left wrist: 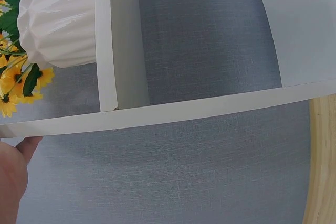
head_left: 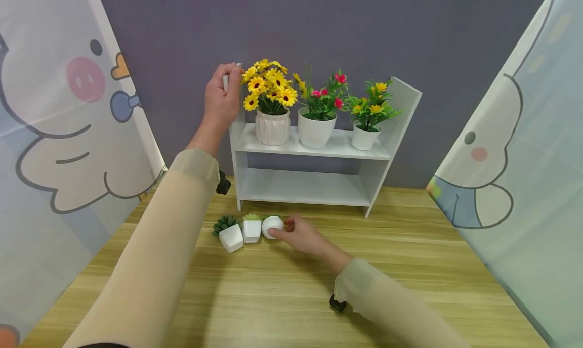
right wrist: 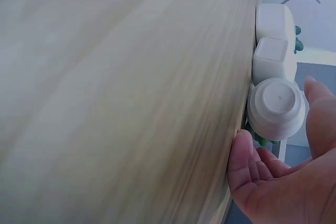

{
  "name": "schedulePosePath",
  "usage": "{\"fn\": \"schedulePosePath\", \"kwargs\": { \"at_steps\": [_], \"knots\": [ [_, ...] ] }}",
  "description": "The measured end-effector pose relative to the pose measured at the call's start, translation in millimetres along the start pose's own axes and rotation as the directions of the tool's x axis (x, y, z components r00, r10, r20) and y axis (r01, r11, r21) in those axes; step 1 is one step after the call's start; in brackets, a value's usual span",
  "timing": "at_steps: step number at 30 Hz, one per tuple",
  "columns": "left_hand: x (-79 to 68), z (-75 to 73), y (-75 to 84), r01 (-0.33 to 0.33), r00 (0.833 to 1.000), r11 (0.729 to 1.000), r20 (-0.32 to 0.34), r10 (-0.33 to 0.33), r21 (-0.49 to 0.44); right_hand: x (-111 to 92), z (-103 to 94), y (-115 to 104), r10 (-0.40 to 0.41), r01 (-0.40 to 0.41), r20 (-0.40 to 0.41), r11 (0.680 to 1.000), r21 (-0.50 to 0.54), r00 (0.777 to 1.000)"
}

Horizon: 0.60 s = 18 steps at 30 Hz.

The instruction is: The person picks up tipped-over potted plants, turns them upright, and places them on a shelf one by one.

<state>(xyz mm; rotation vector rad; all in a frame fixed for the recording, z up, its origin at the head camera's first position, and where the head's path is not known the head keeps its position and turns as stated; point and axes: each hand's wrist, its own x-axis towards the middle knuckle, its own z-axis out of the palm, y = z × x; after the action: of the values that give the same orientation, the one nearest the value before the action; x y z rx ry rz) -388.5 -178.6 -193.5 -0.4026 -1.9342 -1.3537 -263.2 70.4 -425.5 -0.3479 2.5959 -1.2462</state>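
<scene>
Left hand [head_left: 220,97] grips the white shelf [head_left: 302,186] at its upper left edge. Right hand [head_left: 302,234], thumb and fingers spread, is at the round white pot [head_left: 272,225]; no firm hold shows. Pot lies tipped on the tabletop [head_left: 273,292], before the shelf, beside a square white pot [head_left: 252,231]. Step, as judged: taking up the round pot. Next move calls for closing thumb and fingers round it, sparing its neighbour, left hand steadying.

"What's at your right hand [head_left: 304,235]?"
"A round white pot [head_left: 272,227], on its side, base toward me, green leaves [right wrist: 263,141] poking out, on the near side of the shelf [head_left: 300,187]."
"And your left hand [head_left: 221,97]?"
"With it I grip the shelf's left panel [head_left: 237,130] at its top; the shelf stands upright, white, two-tiered."
</scene>
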Motion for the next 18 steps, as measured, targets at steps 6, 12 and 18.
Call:
{"fn": "schedulePosePath", "kwargs": {
  "at_steps": [6,12,18],
  "knots": [
    [-0.1,-0.3,-0.2,-0.004,1.000,1.000,-0.004,0.004,-0.008,6.4,6.9,-5.0,-0.002,0.001,-0.028,1.000,-0.014,1.000],
    [-1.7,-0.9,-0.2,0.000,1.000,1.000,-0.001,0.000,0.000,7.9,9.2,-8.0,-0.011,0.011,-0.041,1.000,-0.020,0.999],
    [-1.8,-0.6,0.3,0.003,1.000,1.000,0.000,-0.003,0.000,7.0,7.0,-5.5,0.001,-0.001,-0.025,1.000,-0.014,1.000]
  ]
}}
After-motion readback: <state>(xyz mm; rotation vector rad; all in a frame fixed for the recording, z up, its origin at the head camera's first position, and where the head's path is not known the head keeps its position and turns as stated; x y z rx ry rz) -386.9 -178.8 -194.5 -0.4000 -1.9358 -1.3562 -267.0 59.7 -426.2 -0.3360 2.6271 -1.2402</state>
